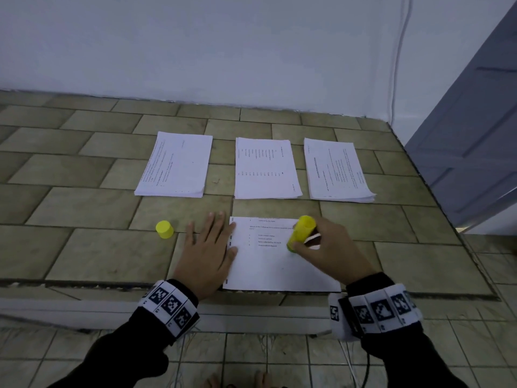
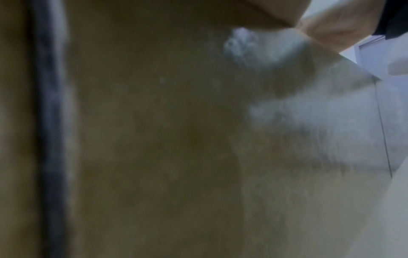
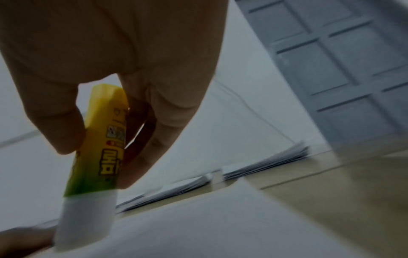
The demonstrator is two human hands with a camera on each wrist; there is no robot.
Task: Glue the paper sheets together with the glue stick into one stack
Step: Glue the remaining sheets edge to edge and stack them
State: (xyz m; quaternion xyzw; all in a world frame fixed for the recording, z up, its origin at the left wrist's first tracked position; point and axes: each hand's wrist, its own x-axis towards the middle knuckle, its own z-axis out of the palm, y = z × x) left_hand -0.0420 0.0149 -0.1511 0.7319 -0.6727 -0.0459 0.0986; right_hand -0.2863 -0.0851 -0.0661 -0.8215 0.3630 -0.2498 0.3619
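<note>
**Glue goes onto the near sheet**

A single printed sheet point(image 1: 279, 259) lies at the near edge of the tiled counter point(image 1: 84, 214), square to the person. The right hand point(image 1: 330, 253) is wrapped around the yellow glue stick point(image 1: 300, 232), fingers and thumb curled on the barrel, the stick tilted with its white glue end down on the sheet near the right side of the printed lines. The right wrist view shows that white end point(image 3: 86, 221) meeting the paper. The left hand point(image 1: 208, 247) lies flat with straight fingers, mostly on the counter, its thumb side resting on the sheet's left edge to pin it. The yellow cap point(image 1: 164, 229) stands on the counter left of that hand, apart from it.

Further back, three piles of printed paper sit in a row: a left pile point(image 1: 176, 165), a middle pile point(image 1: 267, 169) and a right pile point(image 1: 337, 170), none touching.

A lone sheet is light, floppy and likely to skid or wrinkle under the drag of the glue, so holding one edge down flat looks sensible, with strokes running away from the pinned side. The stick is stiff and light; the mid-barrel hold suits it. The next sheet is probably best lifted by a corner or a short edge, clear of fresh glue, and laid down aligned, since glued paper is unlikely to slide afterwards.

The left wrist view is too blurred to add anything.
</note>
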